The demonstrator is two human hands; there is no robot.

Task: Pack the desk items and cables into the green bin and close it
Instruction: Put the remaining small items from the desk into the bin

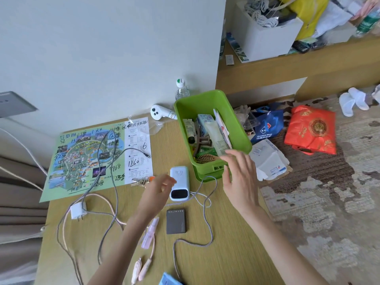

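Presently, the power bank [179,183], lying on the desk [226,233] just beside the green bin [238,128], looks rigid, smooth and dense, best gripped across its long sides; left hand [159,187] loosely curled beside it, right hand [239,171] spread empty.

Open from above over the green bin [236,120] — far half bare, near half crowded with tubes [216,136] and a hairbrush [206,158]. Blocked on the near approach by the power bank [179,183] and looping grey cable [207,202] just beside the bin. Bare worktop [230,254] at near right — clear passage there.
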